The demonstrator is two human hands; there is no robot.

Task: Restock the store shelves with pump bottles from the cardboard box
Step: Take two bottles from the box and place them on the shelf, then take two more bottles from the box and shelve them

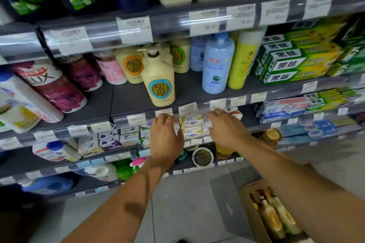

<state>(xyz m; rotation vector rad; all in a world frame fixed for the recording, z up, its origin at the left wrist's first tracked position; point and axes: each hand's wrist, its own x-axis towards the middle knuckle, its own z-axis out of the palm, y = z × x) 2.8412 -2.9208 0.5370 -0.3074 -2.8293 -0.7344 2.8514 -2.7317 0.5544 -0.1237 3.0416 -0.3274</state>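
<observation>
A cream pump bottle with a blue round label (159, 81) stands near the front of the grey shelf (130, 102). Behind it stand more cream pump bottles, one with an orange label (131, 65) and one with a green label (178, 56). My left hand (165, 138) and my right hand (225, 127) hang just below the shelf's front edge, fingers loose, holding nothing. The cardboard box (251, 213) sits on the floor at the lower right, with pump bottles (276, 217) lying inside.
A light blue bottle (217, 63) and a yellow-green bottle (244, 59) stand right of the cream bottles, dark red bottles (55, 87) to the left. Green toothpaste boxes (292, 59) fill the right. Soap boxes (191, 126) sit one shelf down. Grey floor tiles (187, 203) lie below.
</observation>
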